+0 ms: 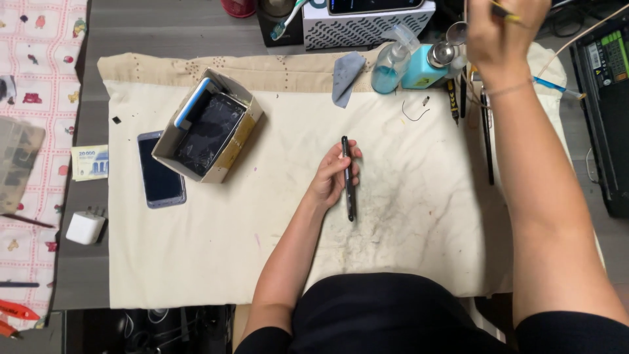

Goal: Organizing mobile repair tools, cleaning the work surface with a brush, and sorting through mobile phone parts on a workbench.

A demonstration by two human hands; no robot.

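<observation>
My left hand (333, 176) holds a thin black phone (348, 178) standing on its long edge on the cream cloth (262, 249) at the middle of the table. My right hand (501, 33) is raised at the far right, up by the bottles, with its fingers closed on a thin stick-like tool (506, 11) whose tip is out of sight. A blue pump bottle (392, 65) and a teal bottle (424, 65) stand just left of that hand.
A cardboard box (208, 124) with cracked phone parts lies at the left on the cloth, a blue phone (159, 172) beside it. A grey cloth scrap (346, 77), thin wire (416, 111), several black tools (486, 131), a white charger (85, 227) and a white patterned box (367, 26) surround the work area.
</observation>
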